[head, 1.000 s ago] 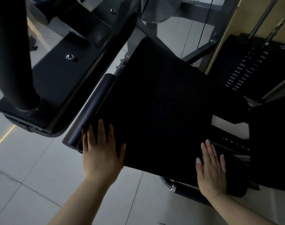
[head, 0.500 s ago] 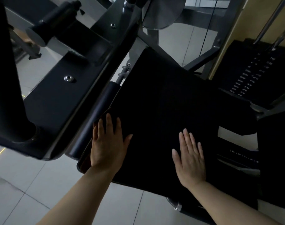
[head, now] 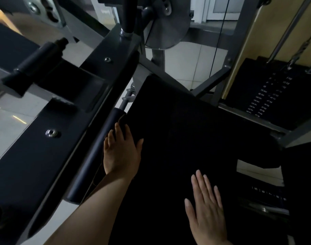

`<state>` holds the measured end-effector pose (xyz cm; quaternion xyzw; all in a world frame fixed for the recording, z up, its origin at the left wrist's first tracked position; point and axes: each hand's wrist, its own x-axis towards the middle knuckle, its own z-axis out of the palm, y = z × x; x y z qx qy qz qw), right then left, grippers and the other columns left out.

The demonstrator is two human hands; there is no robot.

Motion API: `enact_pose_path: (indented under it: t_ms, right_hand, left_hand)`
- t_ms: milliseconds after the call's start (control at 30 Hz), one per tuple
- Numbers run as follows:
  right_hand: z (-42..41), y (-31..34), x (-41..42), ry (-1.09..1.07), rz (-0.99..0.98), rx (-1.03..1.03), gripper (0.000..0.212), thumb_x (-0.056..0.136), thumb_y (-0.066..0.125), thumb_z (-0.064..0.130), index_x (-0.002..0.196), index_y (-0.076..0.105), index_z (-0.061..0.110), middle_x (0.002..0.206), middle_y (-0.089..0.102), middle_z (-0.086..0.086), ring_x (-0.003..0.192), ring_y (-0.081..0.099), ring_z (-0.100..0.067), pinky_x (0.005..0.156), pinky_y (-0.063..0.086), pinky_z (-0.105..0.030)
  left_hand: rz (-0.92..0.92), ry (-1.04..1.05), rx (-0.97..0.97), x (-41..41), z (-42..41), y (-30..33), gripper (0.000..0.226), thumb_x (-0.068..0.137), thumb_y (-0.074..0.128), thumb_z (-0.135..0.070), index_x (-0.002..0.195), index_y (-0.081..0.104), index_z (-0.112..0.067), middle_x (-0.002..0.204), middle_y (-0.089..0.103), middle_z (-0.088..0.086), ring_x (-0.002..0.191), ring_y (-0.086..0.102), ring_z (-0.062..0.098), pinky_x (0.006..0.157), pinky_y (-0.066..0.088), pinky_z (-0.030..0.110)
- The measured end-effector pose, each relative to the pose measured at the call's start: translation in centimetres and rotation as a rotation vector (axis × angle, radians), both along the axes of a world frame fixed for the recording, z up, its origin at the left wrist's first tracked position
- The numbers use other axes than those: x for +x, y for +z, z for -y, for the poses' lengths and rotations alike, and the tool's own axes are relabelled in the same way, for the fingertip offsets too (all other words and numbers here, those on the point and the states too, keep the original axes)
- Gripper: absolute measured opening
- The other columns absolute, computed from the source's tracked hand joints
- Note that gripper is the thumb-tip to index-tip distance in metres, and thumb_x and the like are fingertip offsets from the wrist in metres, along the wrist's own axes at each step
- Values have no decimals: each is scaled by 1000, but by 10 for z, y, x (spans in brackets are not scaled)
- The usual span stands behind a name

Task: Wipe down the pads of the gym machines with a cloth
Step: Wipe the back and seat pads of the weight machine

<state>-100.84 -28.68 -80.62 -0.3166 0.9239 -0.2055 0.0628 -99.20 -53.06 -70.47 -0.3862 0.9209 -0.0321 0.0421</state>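
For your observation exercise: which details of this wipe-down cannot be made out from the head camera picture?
- Cloth: none distinguishable on the dark pad under the left hand or right hand; dim light.
- Weight stack numbers: too small.
- Right forearm: cut off by the bottom edge.

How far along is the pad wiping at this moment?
Done: nothing can be confirmed; the black pad is too dark to show wiped areas. In hand: left hand and right hand lie flat on it, left by the side roller. No cloth is discernible. Left: apparently the wiping itself.
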Motion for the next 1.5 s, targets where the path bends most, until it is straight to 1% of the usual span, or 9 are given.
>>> enact_pose_path:
  t_ms: [333, 500, 633, 867, 1000, 1133, 1233, 1433, 1500]
  right_hand:
    - [8, -1, -12, -24, 31, -72, 61, 98, 8, 52, 152, 14, 24, 157, 17, 8, 146, 6, -4, 112, 11, -32]
    - [34, 6, -38, -74, 16, -100, 58, 101, 10, 49, 146, 33, 20, 152, 36, 0, 143, 18, -9, 112, 12, -32]
    - [52, 13, -62, -75, 13, -29, 60, 101, 9, 50, 142, 40, 18, 149, 40, -1, 140, 25, -12, 111, 12, -33]
    - [54, -8, -72, -65, -140, -77, 66, 96, 11, 55, 153, 9, 22, 159, 11, 7, 147, 2, -8, 113, 10, -35]
    - [59, -22, -78, -56, -355, -27, 65, 98, 8, 51, 153, 5, 16, 161, 2, 3, 148, 1, -14, 116, 3, -39]
    - [66, -28, -83, -115, -405, -43, 57, 101, 10, 41, 153, 5, 17, 161, 1, 2, 148, 2, -15, 117, 3, -42]
    - [64, -25, -76, -113, -295, -86, 63, 99, 12, 50, 153, 6, 19, 161, 3, 5, 148, 4, -12, 117, 5, -40]
    - [52, 0, -70, -49, 16, -188, 62, 97, 12, 55, 148, 24, 20, 158, 16, 9, 146, 13, -7, 112, 14, -32]
    - [48, 6, -66, -71, 110, -306, 61, 99, 13, 54, 152, 17, 23, 158, 16, 11, 144, 16, -4, 114, 13, -24]
  left_hand:
    - [23, -37, -33, -62, 19, 2, 69, 97, 25, -51, 149, 20, -6, 155, 19, 20, 139, 27, 33, 115, 21, 43]
    - [28, -64, -23, -91, 30, 3, 65, 99, 26, -48, 149, 19, -7, 155, 18, 21, 140, 25, 34, 115, 21, 43]
    - [41, -76, -27, -118, 39, 2, 63, 100, 24, -47, 150, 17, -9, 156, 14, 20, 141, 22, 34, 116, 18, 42]
    - [26, -57, -38, -182, 57, -4, 60, 101, 26, -42, 149, 20, -7, 155, 17, 22, 139, 24, 36, 114, 18, 44]
    - [6, -42, -51, -218, 70, -9, 59, 101, 28, -40, 147, 25, -5, 152, 25, 22, 134, 30, 36, 112, 23, 45]
    - [20, -27, -77, -237, 72, -11, 56, 101, 28, -37, 146, 27, -3, 149, 27, 27, 134, 29, 39, 113, 21, 45]
    - [13, -37, -99, -234, 71, -10, 54, 102, 27, -35, 146, 28, -4, 149, 28, 26, 136, 27, 39, 114, 16, 45]
    - [-1, -295, 18, -217, 13, -21, 49, 102, 26, -35, 148, 29, -16, 159, 18, 7, 146, 11, 28, 117, 2, 41]
    - [37, -366, 50, -209, -8, -22, 48, 103, 28, -35, 147, 31, -18, 160, 14, 5, 147, 8, 26, 117, 3, 43]
